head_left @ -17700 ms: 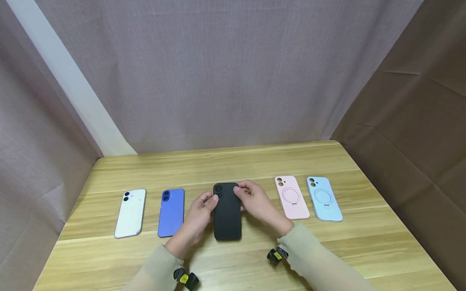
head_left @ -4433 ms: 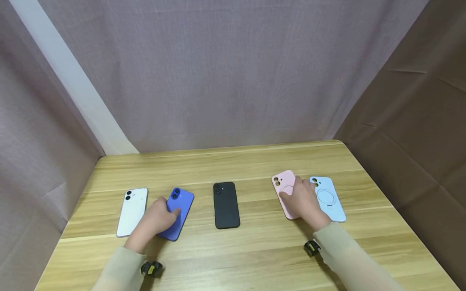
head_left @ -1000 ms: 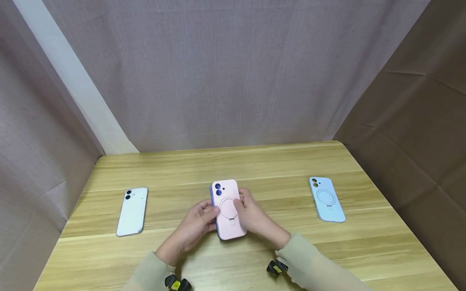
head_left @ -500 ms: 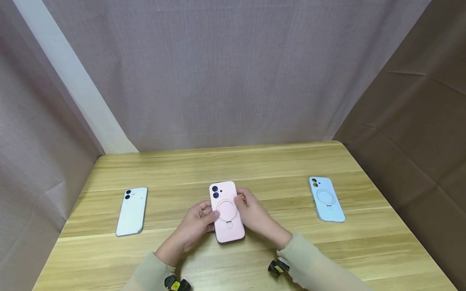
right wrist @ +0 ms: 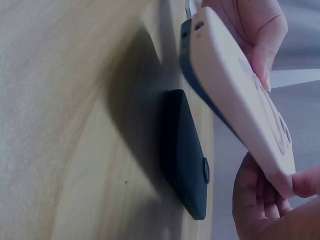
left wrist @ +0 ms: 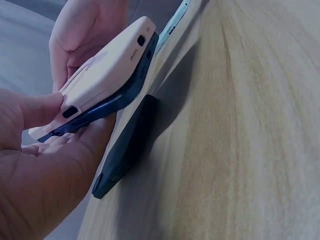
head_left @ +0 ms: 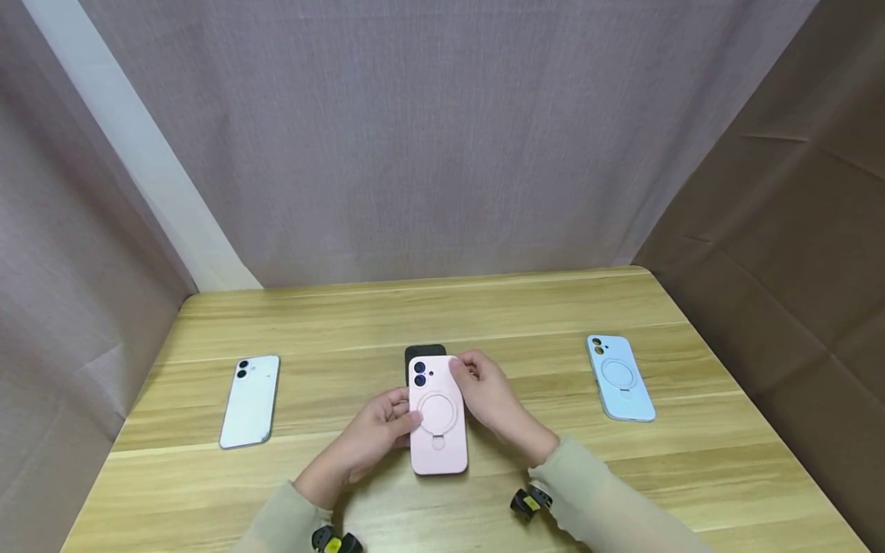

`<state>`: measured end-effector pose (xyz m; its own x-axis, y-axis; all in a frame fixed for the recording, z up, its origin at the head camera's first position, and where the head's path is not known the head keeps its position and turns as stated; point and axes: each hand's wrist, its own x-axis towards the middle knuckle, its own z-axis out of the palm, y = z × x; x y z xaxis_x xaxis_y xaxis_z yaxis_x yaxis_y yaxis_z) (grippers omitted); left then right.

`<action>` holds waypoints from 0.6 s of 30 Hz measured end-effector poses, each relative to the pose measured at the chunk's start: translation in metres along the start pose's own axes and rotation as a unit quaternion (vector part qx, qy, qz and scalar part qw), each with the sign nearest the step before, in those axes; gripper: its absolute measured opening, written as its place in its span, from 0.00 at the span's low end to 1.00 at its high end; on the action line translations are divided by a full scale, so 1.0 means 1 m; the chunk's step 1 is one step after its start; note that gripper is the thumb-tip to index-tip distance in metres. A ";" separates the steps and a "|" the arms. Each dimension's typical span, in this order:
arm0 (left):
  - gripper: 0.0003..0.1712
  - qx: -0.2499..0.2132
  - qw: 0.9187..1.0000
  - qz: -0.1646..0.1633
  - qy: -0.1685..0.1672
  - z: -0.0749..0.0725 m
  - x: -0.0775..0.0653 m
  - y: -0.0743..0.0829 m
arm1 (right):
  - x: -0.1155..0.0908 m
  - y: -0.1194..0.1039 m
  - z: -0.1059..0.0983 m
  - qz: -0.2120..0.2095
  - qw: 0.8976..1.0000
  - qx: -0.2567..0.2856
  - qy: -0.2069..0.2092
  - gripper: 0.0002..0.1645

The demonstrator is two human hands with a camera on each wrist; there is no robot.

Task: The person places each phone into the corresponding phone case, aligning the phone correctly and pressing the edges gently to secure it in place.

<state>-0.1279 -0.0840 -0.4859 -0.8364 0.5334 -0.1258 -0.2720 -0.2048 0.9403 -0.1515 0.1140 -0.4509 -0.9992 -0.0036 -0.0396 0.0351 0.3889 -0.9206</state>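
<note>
left grip (head_left: 373,426), right grip (head_left: 489,395) pinching pink case (head_left: 439,455) and blue phone (left wrist: 107,104); black phone (left wrist: 125,147) below.

17.7 s ago: left hand (head_left: 376,426) and right hand (head_left: 489,395) both held black phone (head_left: 425,351); now it lies below them, far end showing beyond. 4.4 s ago: pink case (head_left: 442,457) under right hand, blue phone (left wrist: 110,105) under left, well apart; now case sits over phone, between both hands. since 0.5 s: right hand's thumb shifted up to case's upper corner.
</note>
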 end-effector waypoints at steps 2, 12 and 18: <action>0.28 0.003 1.000 0.003 -0.002 0.001 0.000 0.001 | 0.000 0.000 0.000 0.003 1.000 0.006 -0.002 0.14; 0.25 0.051 0.996 0.002 0.079 0.005 0.003 0.000 | 0.000 0.002 0.003 0.014 0.999 0.031 -0.011 0.14; 0.22 0.091 0.987 -0.001 0.131 0.004 0.005 0.000 | -0.002 0.002 0.004 0.031 0.997 0.064 -0.030 0.14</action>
<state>-0.1301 -0.0778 -0.4854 -0.9366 0.2985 -0.1834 -0.2045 -0.0405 0.9780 -0.1498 0.1114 -0.4538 -0.9924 -0.0398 -0.1168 0.1019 0.2693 -0.9576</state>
